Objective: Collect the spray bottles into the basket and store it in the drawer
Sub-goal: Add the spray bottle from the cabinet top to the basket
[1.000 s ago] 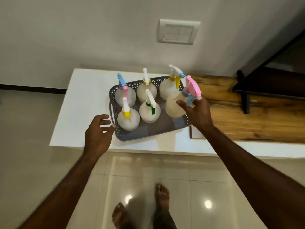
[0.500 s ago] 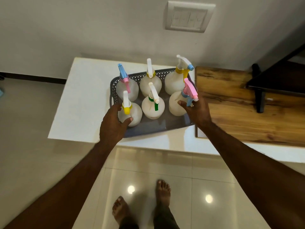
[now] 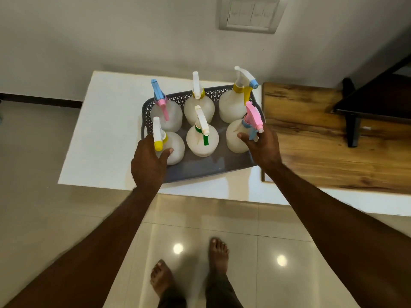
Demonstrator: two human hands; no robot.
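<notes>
Bare white tabletop (image 3: 106, 134) left of basket (image 3: 200, 172) (wall close behind).

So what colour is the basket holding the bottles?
Dark grey basket, with lattice-patterned walls; head view.

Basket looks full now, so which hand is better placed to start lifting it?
Probably the left hand: it sits at the basket near-left corner, thumb inside by a bottle. The right hand is still on the pink-topped bottle.

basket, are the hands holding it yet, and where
Apparently yes: the left hand grips the basket at its near-left rim, the right hand at its right side.
</notes>
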